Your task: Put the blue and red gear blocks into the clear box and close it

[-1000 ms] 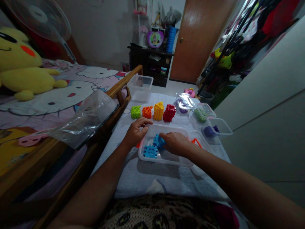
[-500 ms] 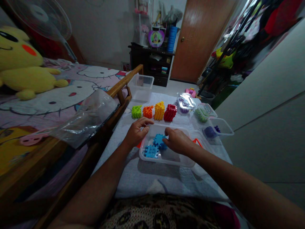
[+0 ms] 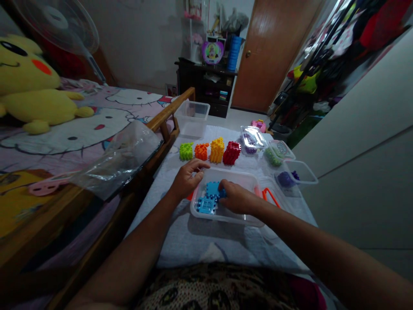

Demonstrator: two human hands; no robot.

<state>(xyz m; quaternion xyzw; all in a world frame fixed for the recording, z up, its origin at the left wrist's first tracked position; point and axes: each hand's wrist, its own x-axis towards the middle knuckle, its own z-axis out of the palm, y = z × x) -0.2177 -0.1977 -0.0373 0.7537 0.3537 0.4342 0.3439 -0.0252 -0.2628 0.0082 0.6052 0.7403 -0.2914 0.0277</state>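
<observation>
Inside a clear plastic container [image 3: 230, 217] lie light-blue interlocking blocks [image 3: 206, 206] with notched edges, grouped on its left side. My right hand [image 3: 237, 197] reaches down into the container, its fingers closed on a blue block [image 3: 222, 193] that they partly cover. My left hand [image 3: 190, 176] is at the container's left rim with fingers stretched out and thumb apart, holding nothing that I can see.
Behind the container stand stacks of green [image 3: 186, 151], orange [image 3: 201, 151], yellow [image 3: 217, 150] and red blocks [image 3: 231, 153]. Lidded or open tubs with purple and green pieces [image 3: 273, 156] line the right. A tall clear bin [image 3: 192, 118] stands at the back left, beside a wooden bed rail [image 3: 169, 110].
My right hand has moved lower into the container, and the blue block by its fingers has shifted. My left hand stays in place at the rim.
</observation>
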